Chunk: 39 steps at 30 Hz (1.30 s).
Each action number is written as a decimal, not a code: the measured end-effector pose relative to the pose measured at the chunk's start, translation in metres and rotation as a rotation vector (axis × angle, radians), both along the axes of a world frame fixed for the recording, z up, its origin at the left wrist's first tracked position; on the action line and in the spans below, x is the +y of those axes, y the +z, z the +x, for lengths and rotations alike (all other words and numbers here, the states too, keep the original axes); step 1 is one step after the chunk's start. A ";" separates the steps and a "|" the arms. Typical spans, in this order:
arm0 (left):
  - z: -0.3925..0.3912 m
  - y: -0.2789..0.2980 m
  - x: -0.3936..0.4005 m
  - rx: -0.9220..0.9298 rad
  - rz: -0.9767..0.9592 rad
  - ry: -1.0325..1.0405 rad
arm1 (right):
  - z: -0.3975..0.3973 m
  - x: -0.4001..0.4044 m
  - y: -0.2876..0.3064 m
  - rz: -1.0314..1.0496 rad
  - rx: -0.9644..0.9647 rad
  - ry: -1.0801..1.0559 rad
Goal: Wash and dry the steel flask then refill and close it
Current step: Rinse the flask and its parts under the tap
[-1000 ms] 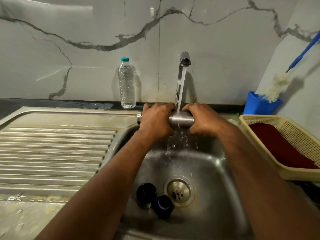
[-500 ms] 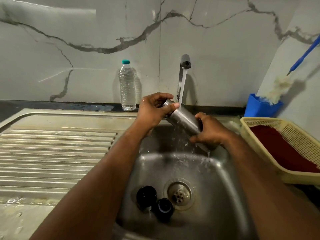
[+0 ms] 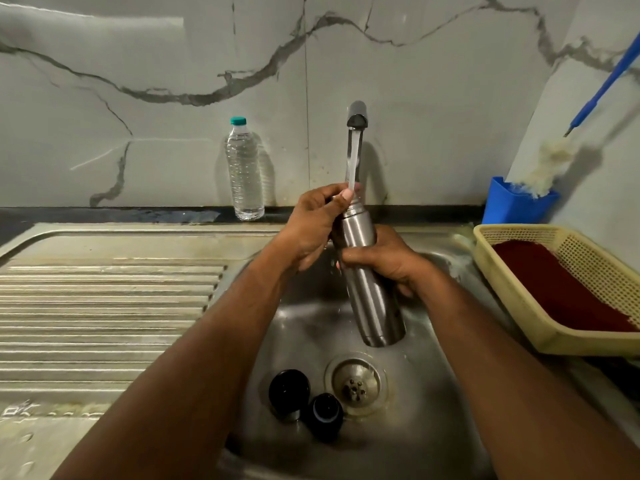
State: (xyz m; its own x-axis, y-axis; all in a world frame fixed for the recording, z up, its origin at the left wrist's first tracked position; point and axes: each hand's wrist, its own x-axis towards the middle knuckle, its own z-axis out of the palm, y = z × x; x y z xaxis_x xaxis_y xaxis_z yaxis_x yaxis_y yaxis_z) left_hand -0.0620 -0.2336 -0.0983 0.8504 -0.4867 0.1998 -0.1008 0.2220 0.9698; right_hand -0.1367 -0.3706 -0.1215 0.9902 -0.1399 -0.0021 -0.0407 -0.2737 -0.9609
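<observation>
Here the left hand curls its fingers round the neck of the steel flask, thumb at the mouth where the tap's stream lands. The right hand grips the flask's middle from the right. The flask stands nearly upright above the sink, base toward the drain. Two black caps lie touching just left of the drain. A plastic water bottle stands far left of the tap; a yellow basket sits right.
</observation>
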 end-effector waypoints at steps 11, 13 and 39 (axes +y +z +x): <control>0.002 0.014 -0.015 -0.074 0.094 0.364 | 0.003 0.037 0.008 -0.744 -0.157 -0.457; 0.002 0.015 -0.012 -0.075 0.034 0.239 | 0.002 0.023 0.013 -0.422 -0.097 -0.277; 0.002 0.006 -0.008 -0.167 0.086 0.080 | -0.004 0.006 0.008 -0.180 -0.056 -0.089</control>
State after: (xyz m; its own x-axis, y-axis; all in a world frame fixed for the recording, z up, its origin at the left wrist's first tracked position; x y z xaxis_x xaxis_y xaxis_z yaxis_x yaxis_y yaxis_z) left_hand -0.0600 -0.2417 -0.0927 0.8455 -0.4405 0.3018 -0.2758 0.1235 0.9532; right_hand -0.1405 -0.3642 -0.1137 0.9717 -0.2201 0.0857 -0.0202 -0.4388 -0.8984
